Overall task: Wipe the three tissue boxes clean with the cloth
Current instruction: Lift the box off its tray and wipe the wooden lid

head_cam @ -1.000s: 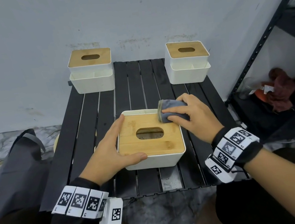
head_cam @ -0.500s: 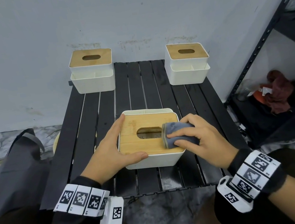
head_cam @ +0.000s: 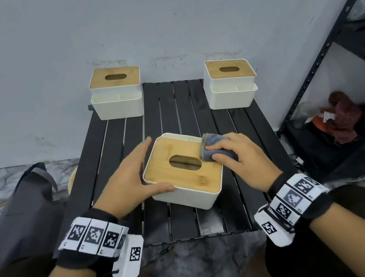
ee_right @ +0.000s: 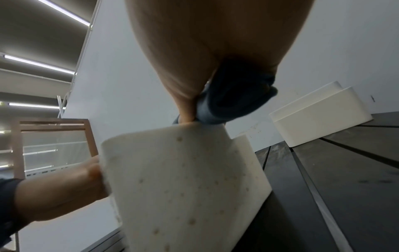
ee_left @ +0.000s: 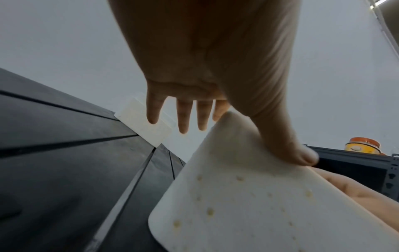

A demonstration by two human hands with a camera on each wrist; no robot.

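The near tissue box (head_cam: pixel 185 181), white with a bamboo lid, sits turned at an angle mid-table. My left hand (head_cam: pixel 150 168) braces its left corner, with straight fingers (ee_left: pixel 183 119) along the side and the thumb (ee_left: pixel 302 156) pressed flat on the front wall. My right hand (head_cam: pixel 215 153) pinches a folded grey cloth (head_cam: pixel 213 144) and presses it on the lid's right rear part beside the slot. The cloth (ee_right: pixel 233 102) bunches under the palm in the right wrist view. Two more tissue boxes stand at the back left (head_cam: pixel 117 93) and back right (head_cam: pixel 230 83).
The black slatted table (head_cam: pixel 171 111) butts against a grey wall. A dark bag (head_cam: pixel 18 211) lies on the floor at left. A black metal shelf (head_cam: pixel 323 55) stands at right with a red rag (head_cam: pixel 343 114) on its low level.
My right hand slid the cloth down the lid's right side, then back toward the rear right. The near box has turned so its right front corner sits closer to me.
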